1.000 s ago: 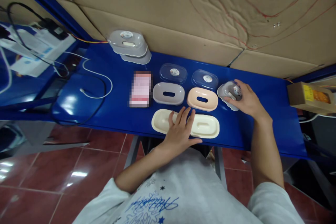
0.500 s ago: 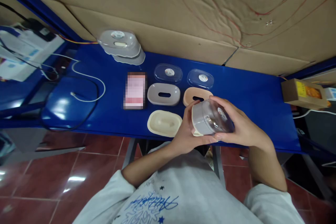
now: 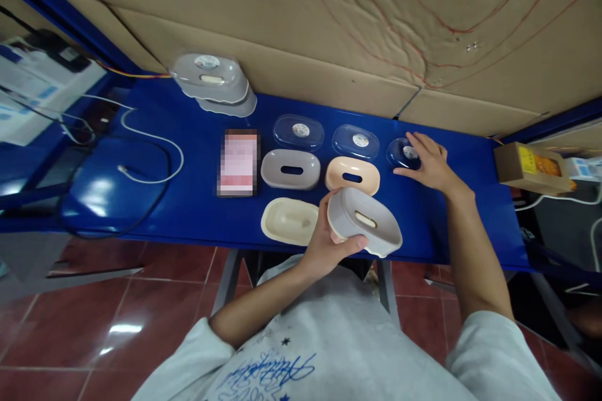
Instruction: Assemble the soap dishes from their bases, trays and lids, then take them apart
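In my left hand (image 3: pixel 327 241) is a grey oval soap box (image 3: pixel 369 219), tilted toward me, with a cream part showing through its slot and along its lower edge. At the back right, my right hand (image 3: pixel 427 166) has thumb and fingers on either side of a clear lid (image 3: pixel 402 153) with a round sticker, low at the tabletop. Beyond the held box lies a peach slotted tray (image 3: pixel 336 175). Left of that is a grey slotted tray (image 3: pixel 282 178). A cream dish (image 3: pixel 285 225) sits near the front edge, partly behind my left hand.
Two more clear lids, one left (image 3: pixel 286 131) and one right (image 3: pixel 348 138), lie behind the trays. Stacked grey boxes (image 3: pixel 214 84) stand at the back left, a blurred-out phone-shaped object (image 3: pixel 238 163) below them. A white cable (image 3: pixel 176 163) curls leftward; a cardboard box (image 3: pixel 522 166) is far right.
The clear lid has come off the grey box; my right hand has carried it to the back right of the table. My left hand keeps hold of the box, its slotted top now exposed.
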{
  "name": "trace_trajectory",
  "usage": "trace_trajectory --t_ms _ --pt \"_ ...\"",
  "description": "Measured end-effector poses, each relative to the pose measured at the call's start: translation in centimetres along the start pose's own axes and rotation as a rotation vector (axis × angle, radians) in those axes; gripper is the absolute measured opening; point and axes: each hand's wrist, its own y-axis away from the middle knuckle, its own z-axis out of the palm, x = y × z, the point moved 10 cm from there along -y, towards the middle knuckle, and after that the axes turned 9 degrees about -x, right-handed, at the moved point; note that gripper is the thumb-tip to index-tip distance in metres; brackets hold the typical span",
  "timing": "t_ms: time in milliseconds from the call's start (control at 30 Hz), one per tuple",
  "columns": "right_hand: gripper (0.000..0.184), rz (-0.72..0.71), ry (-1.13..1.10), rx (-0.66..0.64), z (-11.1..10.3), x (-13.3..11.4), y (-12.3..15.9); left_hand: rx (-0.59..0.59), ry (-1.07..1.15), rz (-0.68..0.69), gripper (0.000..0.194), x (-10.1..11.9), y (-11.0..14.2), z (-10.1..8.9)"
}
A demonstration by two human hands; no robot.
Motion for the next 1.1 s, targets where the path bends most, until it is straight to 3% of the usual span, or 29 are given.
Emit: trace_trajectory --t_ms 100,200,267,367,467,567,667,767,867,933,1000,1100 --pt "0.098 -0.173 -0.186 0.016 -1.5 -6.1 3.4 0.001 -0.066 -0.001 0.104 -0.1 -0.3 0.0" --pt "0.113 -0.439 -0.395 -0.301 0.1 -14.7 8.1 -0.032 -0.128 0.006 0.107 -0.1 -0.5 0.6" --pt "0.114 -0.440 -0.428 -0.367 0.7 -17.4 10.2 -0.070 -0.156 0.032 0.109 0.0 -0.4 1.2" --pt "0.098 -0.389 -0.598 -0.374 1.1 -16.7 11.5 -0.121 -0.183 0.068 0.109 0.0 0.1 2.1" --pt "0.089 -0.288 -0.714 -0.315 1.3 -12.0 11.1 -0.150 -0.181 0.058 0.107 -0.2 0.7 2.6" --pt "0.093 -0.086 -0.403 -0.164 1.4 -5.8 9.5 -0.182 -0.125 0.040 0.106 -0.5 1.0 2.9" --pt "0.097 -0.007 -0.142 -0.142 1.9 -2.9 8.3 -0.181 -0.117 0.039 0.107 -0.8 1.2 2.9" --pt "0.100 -0.058 -0.128 -0.096 1.1 -4.2 8.8 -0.131 -0.236 0.036 0.111 -1.1 1.2 2.4" --pt "0.111 -0.194 -0.274 -0.137 0.4 -9.1 11.2 -0.128 -0.308 0.061 0.114 -1.3 1.2 2.6" --pt "0.117 -0.292 -0.354 -0.257 1.1 -13.2 13.2 -0.142 -0.309 0.101 0.113 -1.1 1.2 2.9" --pt "0.112 -0.320 -0.364 -0.315 1.9 -15.7 15.0 -0.164 -0.317 0.129 0.113 -0.7 1.3 3.2" --pt "0.100 -0.208 -0.312 -0.250 2.3 -14.7 16.7 -0.265 -0.318 0.127 0.116 0.0 2.0 3.8"
